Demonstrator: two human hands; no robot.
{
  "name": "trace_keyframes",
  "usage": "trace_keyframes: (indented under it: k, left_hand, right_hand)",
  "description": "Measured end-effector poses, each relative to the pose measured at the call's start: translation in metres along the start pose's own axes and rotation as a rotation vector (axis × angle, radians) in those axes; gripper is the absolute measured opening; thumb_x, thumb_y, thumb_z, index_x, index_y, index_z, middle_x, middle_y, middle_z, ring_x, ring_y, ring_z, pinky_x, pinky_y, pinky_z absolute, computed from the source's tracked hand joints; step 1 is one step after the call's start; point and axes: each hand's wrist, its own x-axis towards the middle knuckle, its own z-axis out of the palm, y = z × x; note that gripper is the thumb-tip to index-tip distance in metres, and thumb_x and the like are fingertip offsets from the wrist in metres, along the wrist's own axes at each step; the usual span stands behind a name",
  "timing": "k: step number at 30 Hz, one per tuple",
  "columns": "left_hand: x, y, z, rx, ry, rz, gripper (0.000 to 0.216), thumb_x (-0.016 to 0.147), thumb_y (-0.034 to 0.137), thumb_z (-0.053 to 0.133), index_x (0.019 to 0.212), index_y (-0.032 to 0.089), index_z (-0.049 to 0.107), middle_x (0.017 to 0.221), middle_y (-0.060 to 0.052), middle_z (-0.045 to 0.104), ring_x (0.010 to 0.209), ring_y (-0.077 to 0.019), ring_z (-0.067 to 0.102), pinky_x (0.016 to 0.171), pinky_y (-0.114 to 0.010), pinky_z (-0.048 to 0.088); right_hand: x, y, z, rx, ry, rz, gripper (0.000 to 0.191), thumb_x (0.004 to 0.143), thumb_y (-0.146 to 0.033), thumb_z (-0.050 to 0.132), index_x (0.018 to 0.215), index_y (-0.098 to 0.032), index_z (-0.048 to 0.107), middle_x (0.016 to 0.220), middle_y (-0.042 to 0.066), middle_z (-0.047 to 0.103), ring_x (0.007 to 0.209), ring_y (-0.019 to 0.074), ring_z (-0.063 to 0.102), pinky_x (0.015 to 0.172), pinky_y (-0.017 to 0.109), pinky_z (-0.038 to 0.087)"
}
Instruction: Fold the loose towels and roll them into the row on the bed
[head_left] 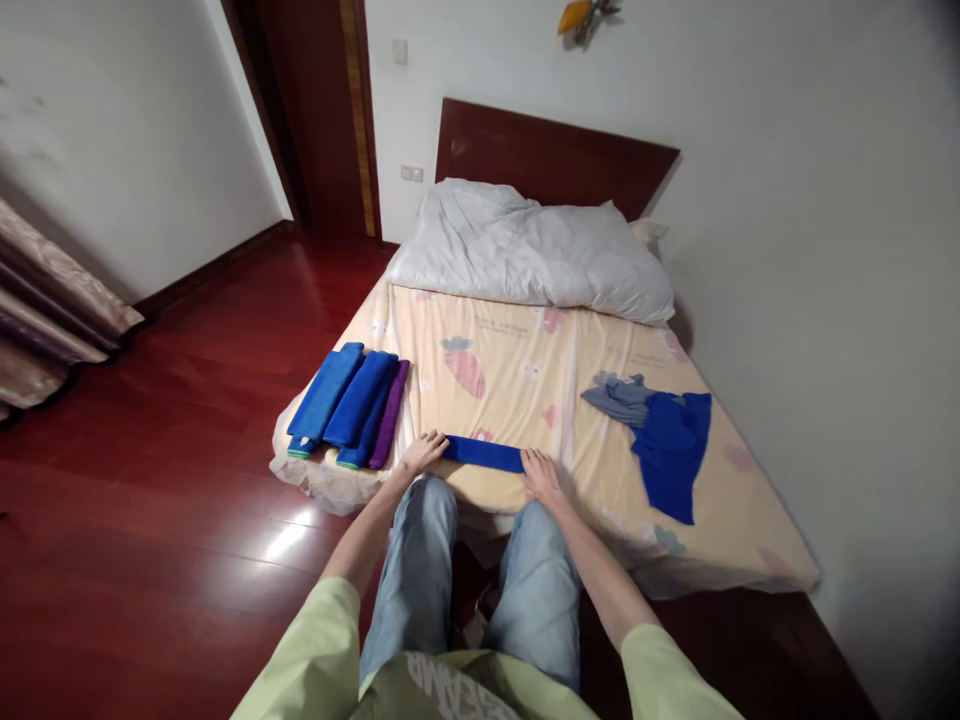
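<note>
A blue towel (484, 453), folded into a long narrow strip, lies across the near part of the bed just beyond my knees. My left hand (426, 452) grips its left end, and my right hand (538, 472) grips its right end, fingers closed over the cloth. To the left lie several folded towels, among them a blue one (327, 392), a darker blue one (361, 402) and a purple one (390, 415). On the right, a loose blue cloth (675, 450) rests partly against a crumpled grey-blue cloth (619, 398).
The bed (510, 370) has a pale yellow patterned sheet. A white quilt (532, 245) is bunched by the dark wooden headboard (555, 150). A wall stands close along the right side. Left of the bed is a red wooden floor (187, 430), with a curtain (52, 310) beyond.
</note>
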Motion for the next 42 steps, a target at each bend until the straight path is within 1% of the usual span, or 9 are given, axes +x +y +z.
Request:
trace_keyframes:
  k: [4,8,12,16,21,27,32,36,42]
  left_hand:
    - [-0.024,-0.004,-0.002,-0.009,0.087,0.132,0.033,0.090,0.010,0.054,0.121,0.018,0.064,0.115,-0.016,0.065,0.105,-0.0262,0.059,0.094,-0.038,0.048]
    - [-0.060,-0.005,0.002,0.007,0.165,0.141,0.033,0.096,0.015,0.048,0.127,0.016,0.062,0.120,-0.017,0.064,0.108,-0.0266,0.058,0.098,-0.042,0.049]
    - [-0.095,-0.010,0.012,0.018,0.244,0.003,0.033,0.098,0.018,0.046,0.127,0.020,0.062,0.120,-0.015,0.065,0.110,-0.0261,0.059,0.098,-0.045,0.052]
    - [-0.121,-0.016,0.026,0.043,0.321,-0.074,0.034,0.099,0.021,0.046,0.130,0.021,0.062,0.109,-0.015,0.066,0.103,-0.0262,0.062,0.090,-0.044,0.055]
    - [-0.132,-0.016,0.039,0.121,0.378,-0.083,0.035,0.099,0.022,0.050,0.131,0.019,0.062,0.100,-0.014,0.066,0.092,-0.0249,0.059,0.081,-0.042,0.051]
    - [-0.123,-0.020,0.035,0.233,0.377,-0.111,0.034,0.097,0.013,0.050,0.128,0.014,0.063,0.097,-0.010,0.064,0.090,-0.0208,0.055,0.084,-0.038,0.044]
    - [-0.116,-0.028,0.028,0.243,0.341,-0.153,0.037,0.098,0.013,0.049,0.131,0.017,0.064,0.102,-0.010,0.065,0.093,-0.0208,0.055,0.085,-0.036,0.043]
    - [-0.112,-0.027,0.028,0.242,0.361,-0.158,0.038,0.098,0.013,0.050,0.133,0.016,0.064,0.102,-0.011,0.066,0.092,-0.0208,0.055,0.084,-0.036,0.044]
    - [-0.103,-0.015,0.031,0.227,0.404,-0.289,0.042,0.093,0.008,0.052,0.133,0.015,0.064,0.106,-0.012,0.067,0.094,-0.0222,0.056,0.083,-0.035,0.047]
  right_hand:
    - [0.022,0.001,-0.014,-0.064,0.016,-0.051,0.051,0.076,-0.002,0.057,0.121,-0.024,0.063,0.121,0.017,0.067,0.119,0.0333,0.059,0.103,0.048,0.046]
    - [0.075,-0.016,-0.044,0.021,0.082,-0.099,0.054,0.077,0.001,0.055,0.125,-0.023,0.062,0.126,0.018,0.065,0.126,0.0333,0.055,0.110,0.049,0.040]
    - [0.144,-0.062,-0.071,0.166,0.125,-0.232,0.054,0.078,0.004,0.056,0.124,-0.024,0.062,0.132,0.016,0.063,0.132,0.0321,0.050,0.113,0.047,0.038]
    - [0.205,-0.121,-0.080,0.142,0.099,-0.378,0.055,0.077,0.009,0.053,0.121,-0.023,0.063,0.133,0.014,0.063,0.131,0.0305,0.050,0.109,0.045,0.044]
    - [0.242,-0.174,-0.066,0.023,0.106,-0.484,0.052,0.087,0.004,0.048,0.128,-0.026,0.060,0.131,0.011,0.064,0.124,0.0256,0.055,0.103,0.039,0.049]
    - [0.269,-0.195,-0.040,-0.134,0.141,-0.520,0.047,0.093,-0.002,0.039,0.129,-0.024,0.060,0.135,0.011,0.063,0.122,0.0263,0.056,0.092,0.038,0.053]
    - [0.289,-0.202,-0.024,0.096,0.163,-0.423,0.041,0.096,-0.006,0.039,0.124,-0.024,0.064,0.136,0.013,0.062,0.122,0.0300,0.056,0.092,0.044,0.053]
    - [0.301,-0.207,-0.010,0.213,0.183,-0.412,0.044,0.098,-0.008,0.034,0.126,-0.024,0.063,0.136,0.014,0.061,0.126,0.0310,0.052,0.095,0.047,0.051]
    - [0.314,-0.214,0.008,0.424,0.179,-0.411,0.049,0.094,-0.008,0.039,0.133,-0.027,0.062,0.133,0.010,0.064,0.130,0.0261,0.052,0.108,0.048,0.048]
